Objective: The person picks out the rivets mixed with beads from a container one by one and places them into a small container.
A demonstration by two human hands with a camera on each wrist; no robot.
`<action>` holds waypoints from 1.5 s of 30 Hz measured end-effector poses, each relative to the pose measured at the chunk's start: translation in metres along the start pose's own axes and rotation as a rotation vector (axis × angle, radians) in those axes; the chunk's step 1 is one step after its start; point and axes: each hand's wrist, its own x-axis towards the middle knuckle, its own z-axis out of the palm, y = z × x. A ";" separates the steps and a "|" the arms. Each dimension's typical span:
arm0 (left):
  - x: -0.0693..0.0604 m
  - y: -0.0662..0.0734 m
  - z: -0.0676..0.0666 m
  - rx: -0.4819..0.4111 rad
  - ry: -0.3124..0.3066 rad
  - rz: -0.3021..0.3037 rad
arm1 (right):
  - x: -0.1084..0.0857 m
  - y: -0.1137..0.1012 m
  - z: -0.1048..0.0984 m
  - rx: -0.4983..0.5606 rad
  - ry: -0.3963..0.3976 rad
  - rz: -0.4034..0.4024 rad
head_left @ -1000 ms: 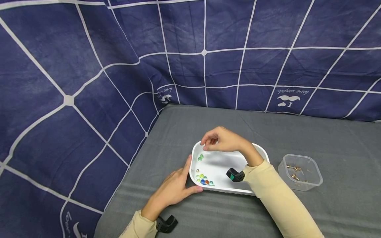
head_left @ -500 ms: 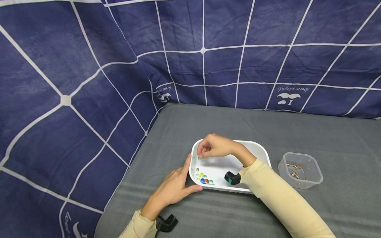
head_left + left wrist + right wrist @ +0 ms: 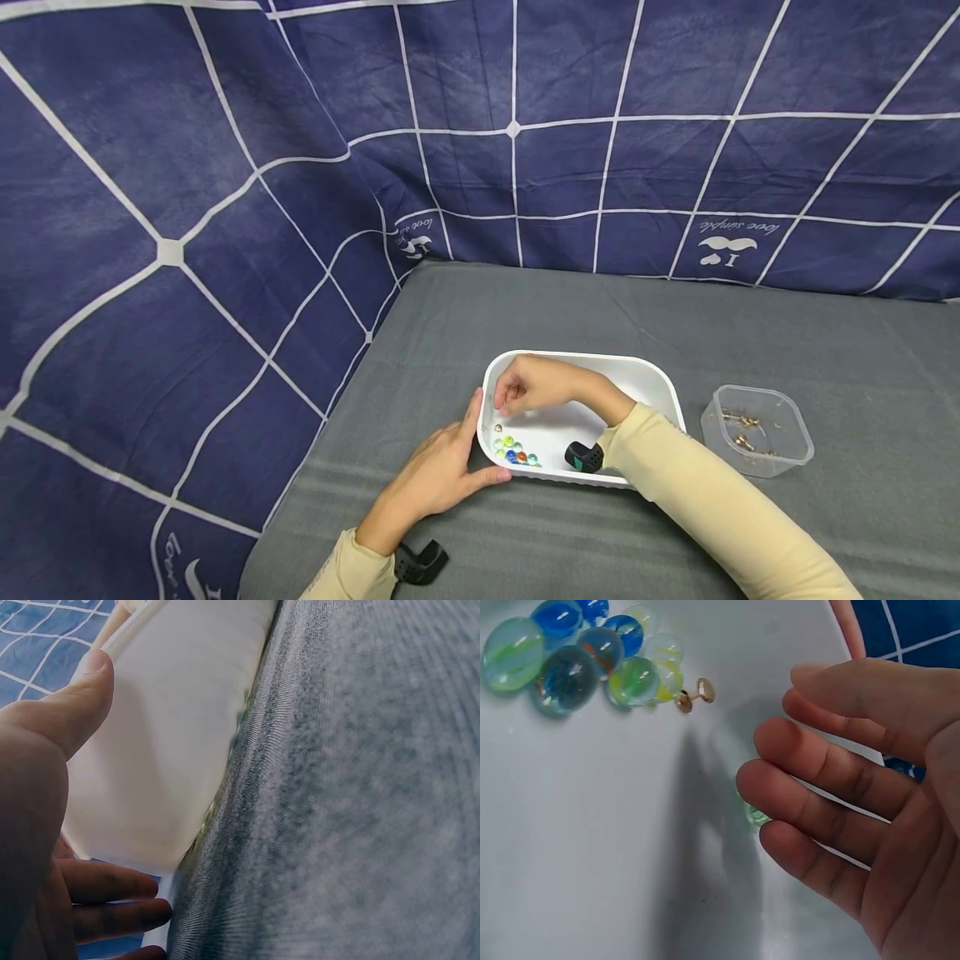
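Note:
In the head view my left hand (image 3: 431, 475) rests against the left end of the white tray (image 3: 585, 479), its fingers along the end wall and its thumb at the front corner. Inside the tray my right hand (image 3: 543, 383) hovers near the left end, fingers loosely bent, nothing seen between them. Close to its fingertips in the right wrist view lies a small gold spool-shaped piece (image 3: 696, 695). A green marble (image 3: 756, 815) shows partly behind the fingers. Several glass marbles (image 3: 566, 680), blue, green, yellow and orange-red, cluster beside the gold piece.
To the right of the tray stands a clear plastic box (image 3: 757, 433) with several small gold pieces (image 3: 745, 442) in it. Grey cloth (image 3: 570, 542) covers the table. A blue cloth (image 3: 555, 175) with white lines hangs behind and at the left.
My right hand has come down into the tray and moved toward the front, over the green marbles, which it now hides in the head view. The left hand stays at the tray's end.

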 end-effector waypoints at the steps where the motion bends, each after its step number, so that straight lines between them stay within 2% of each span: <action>1: 0.000 0.000 0.000 0.002 0.000 0.000 | 0.000 0.001 0.001 0.002 -0.001 -0.003; 10: -0.001 0.000 0.000 -0.016 -0.013 -0.013 | 0.006 0.010 0.013 0.004 -0.020 0.007; 23: -0.002 0.001 -0.002 -0.006 -0.013 -0.019 | 0.010 0.013 0.020 -0.027 0.009 0.011; 45: -0.001 0.000 0.001 0.004 0.000 -0.004 | 0.007 0.010 0.021 -0.095 -0.062 0.045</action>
